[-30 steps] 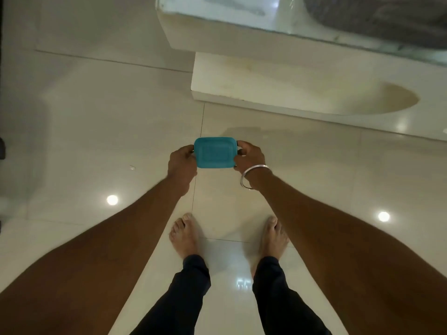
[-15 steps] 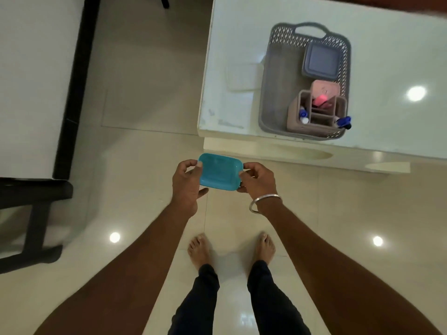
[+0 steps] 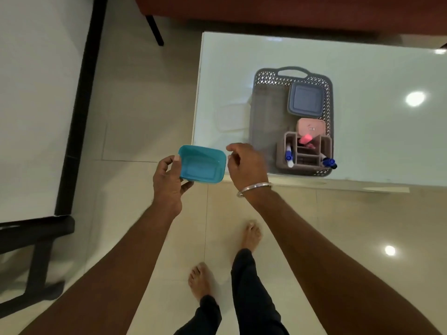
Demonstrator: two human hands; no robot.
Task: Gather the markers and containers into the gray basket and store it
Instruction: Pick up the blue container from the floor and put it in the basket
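My left hand (image 3: 169,180) grips a teal plastic container (image 3: 202,164) by its left edge, open side up, just off the table's near left corner. My right hand (image 3: 246,165) hovers at the container's right edge with fingers curled and apart, holding nothing. The gray basket (image 3: 263,110) stands on the white table (image 3: 375,68). Inside it are a blue-gray lidded container (image 3: 306,99), a pink container (image 3: 310,128) and a beige organizer (image 3: 281,153) with blue-capped markers (image 3: 288,157). A clear lid (image 3: 232,117) lies on the table left of the basket.
A white board with a black frame (image 3: 82,93) stands at the left on the tiled floor (image 3: 145,105). Brown furniture (image 3: 266,10) runs behind the table. My bare feet are on the tiles below.
The view has lifted from the floor to the table and basket. I stepped closer. My right hand let go of the teal container, which now rests in my left hand alone.
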